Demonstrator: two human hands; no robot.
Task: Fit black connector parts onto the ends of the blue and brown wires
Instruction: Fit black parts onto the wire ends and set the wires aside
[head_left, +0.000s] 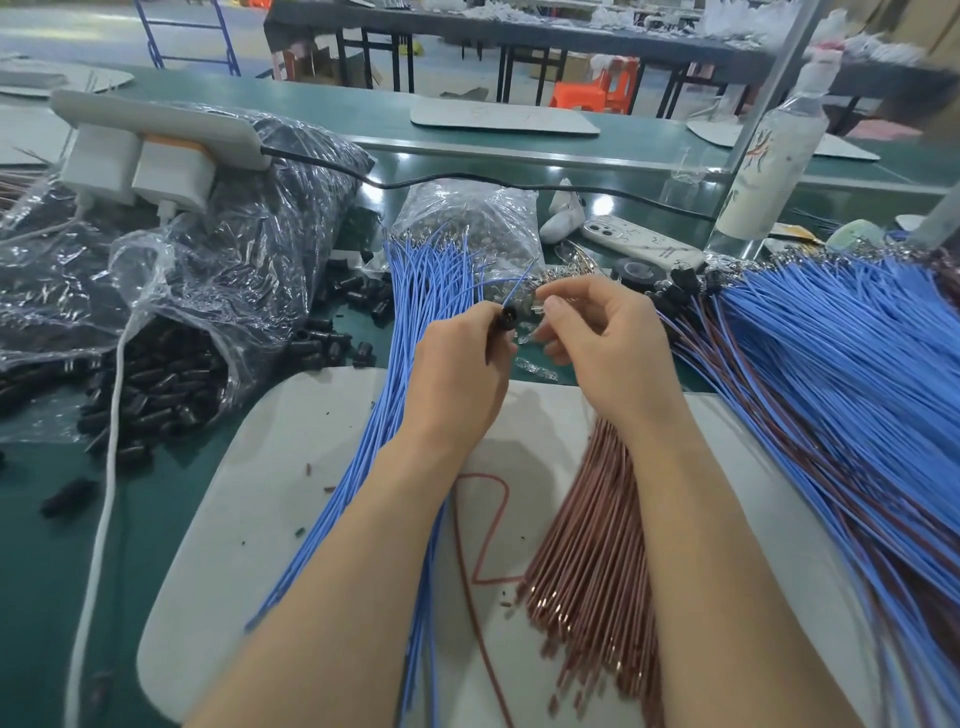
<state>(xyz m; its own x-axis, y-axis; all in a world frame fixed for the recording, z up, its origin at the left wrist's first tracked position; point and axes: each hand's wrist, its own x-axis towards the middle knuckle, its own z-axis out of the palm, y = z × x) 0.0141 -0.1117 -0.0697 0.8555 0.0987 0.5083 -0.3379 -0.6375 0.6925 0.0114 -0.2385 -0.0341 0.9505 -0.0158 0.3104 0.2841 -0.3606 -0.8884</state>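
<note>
Left hand: thumb and fingers pinch one black connector, open end facing the camera. A single blue wire runs up and away from it.

Right hand: fingers curled, thumb and forefinger tips drawn together just right of the connector. Too small to tell whether they pinch anything.

Both hands are raised above the far edge of the white work mat.

Under the left forearm: a loose blue wire bundle, running from the mat's near edge up to a clear bag of small parts; contents unclear. Under the right forearm: a brown wire bundle, fanned out on the mat, bare ends toward the camera. Between the bundles a thin red line loops on the mat; could be wire or marker, can't tell.

Right: a big pile of mixed blue and brown wires with black connectors at its far end.

Left: loose black connector parts spilling from a crumpled plastic bag onto the green bench. A white power strip sits on top of the bag with chargers plugged in; a white cable trails down toward the camera.

Behind the hands: a phone, a black tape roll just beside it, and a plastic bottle upright.
</note>
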